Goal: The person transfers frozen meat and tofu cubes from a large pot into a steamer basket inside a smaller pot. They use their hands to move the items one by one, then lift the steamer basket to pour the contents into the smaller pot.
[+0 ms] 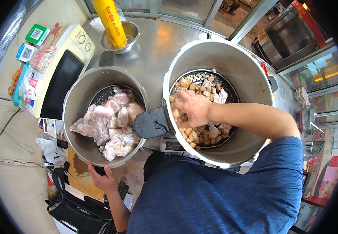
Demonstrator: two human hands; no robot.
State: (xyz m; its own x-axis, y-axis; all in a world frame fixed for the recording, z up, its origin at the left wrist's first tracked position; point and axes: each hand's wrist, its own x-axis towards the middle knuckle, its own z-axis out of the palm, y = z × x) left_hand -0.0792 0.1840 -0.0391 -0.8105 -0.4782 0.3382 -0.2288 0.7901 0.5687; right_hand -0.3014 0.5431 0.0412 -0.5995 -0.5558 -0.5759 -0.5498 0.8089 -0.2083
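Two large aluminium pots stand side by side on the counter. In the right pot, my right hand reaches down among brown cubes and a few pale, coated meat pieces. Its fingertips are blurred and partly buried, so any grip is hidden. Under the cubes lies a perforated metal plate. The left pot holds a heap of larger whitish-pink meat pieces on a dark perforated plate. Thumb and fingers spread, my left hand is at that pot's near rim.
The right pot's black handle juts over the left pot's rim. A digital scale shows beneath the right pot. Behind, a metal bowl holds a yellow cling-film roll. A microwave stands left, a black bag lower left.
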